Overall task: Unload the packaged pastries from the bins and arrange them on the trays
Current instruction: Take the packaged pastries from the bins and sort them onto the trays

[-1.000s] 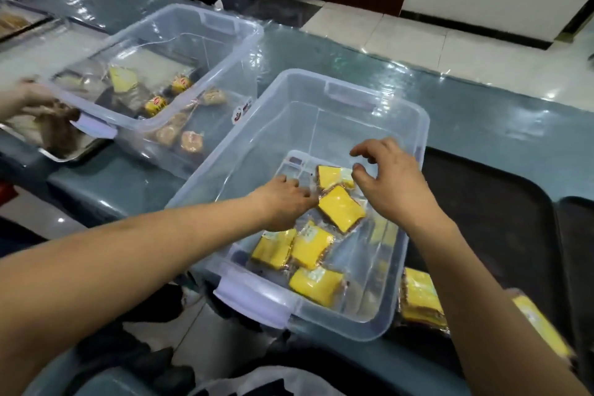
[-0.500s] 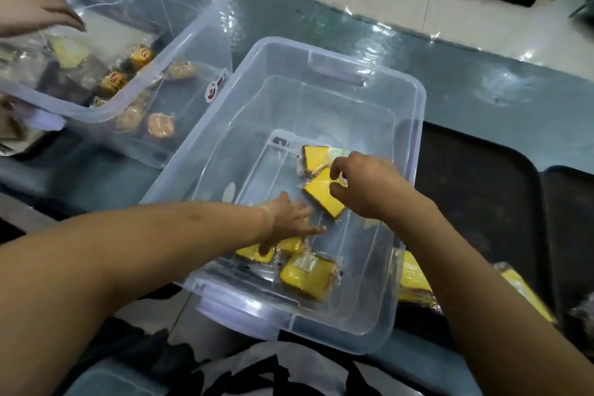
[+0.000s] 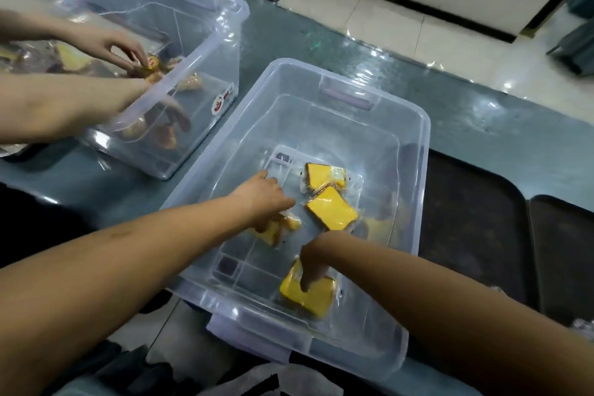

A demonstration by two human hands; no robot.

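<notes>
both hands are down in the near clear bin [image 3: 414, 151]. left hand [image 3: 262, 199] has its fingers curled round a yellow pastry pack [image 3: 273, 230], right hand [image 3: 316, 255] grips another pack [image 3: 308, 297] near the front. two more packs [image 3: 331, 212] lie loose between.
</notes>
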